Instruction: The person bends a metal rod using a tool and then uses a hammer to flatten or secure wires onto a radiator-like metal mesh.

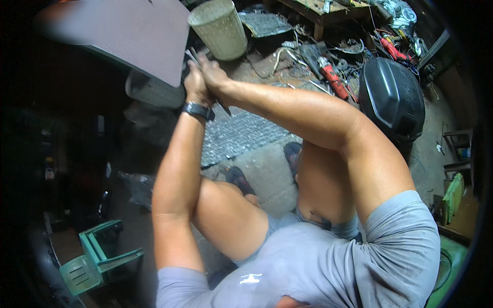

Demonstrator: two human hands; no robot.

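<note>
My left hand and my right hand are closed together around a narrow grey object, whose thin tips show above my fingers; what kind of thing it is I cannot tell. A dark pointed part sticks out below my hands. A black watch is on my left wrist. My hands are beside the corner of a pale flat panel, under which stands a whitish container. A speckled cream bucket is just beyond my hands. A grey textured mat lies below them, in front of my feet.
A wooden bench stands at the back, with red-and-black power tools, cables and metal bits on the floor. A black hard case is at the right, a green plastic stool at the lower left, a wooden chair at the far right.
</note>
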